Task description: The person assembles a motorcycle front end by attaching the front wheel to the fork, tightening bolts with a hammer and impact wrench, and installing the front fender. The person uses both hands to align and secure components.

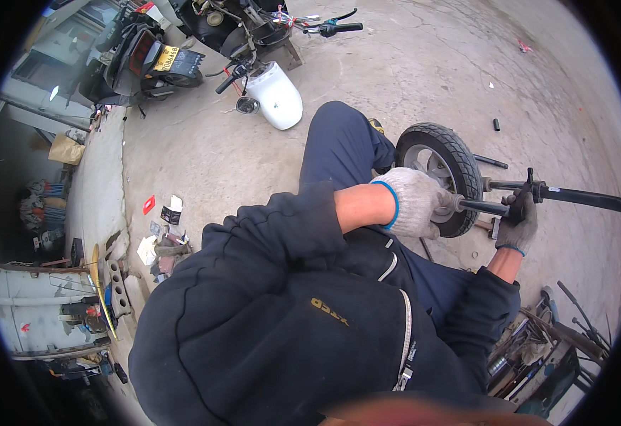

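Left fingers (436, 201), right fingers (518, 205), curled round fork leg (484, 206), axis crosswise, upper end rightward

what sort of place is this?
Probably a small scooter or motorbike repair spot: a parked scooter at upper left, a wheel and fork off any vehicle, and a jumble of tools and parts at lower right.

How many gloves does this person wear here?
2: a whitish-grey knitted glove with blue cuff on the left hand; another, greyish fabric glove on the right hand.
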`<state>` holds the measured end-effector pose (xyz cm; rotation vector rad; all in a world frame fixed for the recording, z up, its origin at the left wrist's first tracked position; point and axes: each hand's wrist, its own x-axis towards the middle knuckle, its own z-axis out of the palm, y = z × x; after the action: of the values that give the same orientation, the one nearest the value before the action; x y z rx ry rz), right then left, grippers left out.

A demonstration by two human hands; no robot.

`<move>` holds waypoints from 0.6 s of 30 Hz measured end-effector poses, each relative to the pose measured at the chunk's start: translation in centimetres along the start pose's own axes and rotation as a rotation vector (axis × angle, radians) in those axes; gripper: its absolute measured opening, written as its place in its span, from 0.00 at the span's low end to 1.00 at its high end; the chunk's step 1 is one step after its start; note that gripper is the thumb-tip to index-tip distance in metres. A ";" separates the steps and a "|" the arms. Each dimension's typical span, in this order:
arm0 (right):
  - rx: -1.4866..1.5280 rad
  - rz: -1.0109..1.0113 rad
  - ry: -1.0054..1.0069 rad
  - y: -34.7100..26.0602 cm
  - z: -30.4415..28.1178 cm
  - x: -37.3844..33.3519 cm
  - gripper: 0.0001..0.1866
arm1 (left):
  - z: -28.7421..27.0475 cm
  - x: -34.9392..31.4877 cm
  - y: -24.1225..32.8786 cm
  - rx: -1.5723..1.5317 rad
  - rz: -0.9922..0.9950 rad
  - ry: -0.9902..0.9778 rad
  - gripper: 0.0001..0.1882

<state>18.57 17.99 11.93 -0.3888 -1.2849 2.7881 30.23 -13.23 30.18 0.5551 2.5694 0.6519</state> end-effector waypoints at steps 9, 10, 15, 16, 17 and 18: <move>-0.023 -0.062 -0.072 0.2 2.2 -1.5 0.10 | 2.7 0.3 -1.7 -0.074 0.022 0.242 0.34; 0.033 -0.102 -0.071 0.1 2.6 -2.0 0.07 | 3.1 0.6 -2.0 -0.184 -0.039 0.198 0.36; 0.047 -0.026 0.090 -2.4 3.9 -4.7 0.19 | 5.4 6.3 -4.4 -0.531 -0.090 0.167 0.34; 0.105 0.001 0.118 -2.6 3.8 -5.1 0.19 | 6.1 8.0 -5.6 -0.574 -0.093 0.129 0.33; 0.085 0.032 0.125 -2.8 3.6 -5.3 0.16 | 7.1 9.6 -7.0 -0.710 -0.162 0.116 0.31; 0.117 -0.019 0.123 -2.6 3.5 -5.4 0.15 | 8.1 11.2 -8.6 -0.801 -0.203 0.087 0.31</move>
<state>22.76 16.30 17.18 -0.5291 -1.0893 2.7580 22.64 -12.07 15.89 -0.0055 2.1280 1.5261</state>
